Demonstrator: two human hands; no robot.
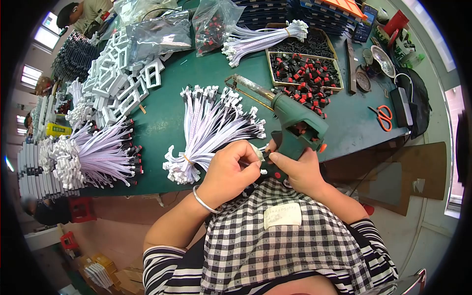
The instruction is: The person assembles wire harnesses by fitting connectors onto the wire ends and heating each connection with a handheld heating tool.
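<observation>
My left hand (pixel 231 169) is closed in a pinch in front of my apron, with a thin white cable (pixel 264 172) mostly hidden under its fingers. A pale covering wraps one of its fingertips. Close beside it, my right hand (pixel 300 169) pinches a small black part (pixel 267 154) between thumb and finger. Just beyond the right hand is a green pistol-shaped tool (pixel 300 120) with a long metal barrel pointing up and left; whether the hand touches it is unclear. A banded bundle of white ribbon cables (pixel 206 130) lies left of the tool.
Red-and-black switches (pixel 309 73) fill a box at the back right, some spilling out. Orange-handled scissors (pixel 383 118) lie by the right edge. White rectangular frames (pixel 120 81) and another cable bundle (pixel 98 152) are on the left. A person (pixel 88 14) is at the far left.
</observation>
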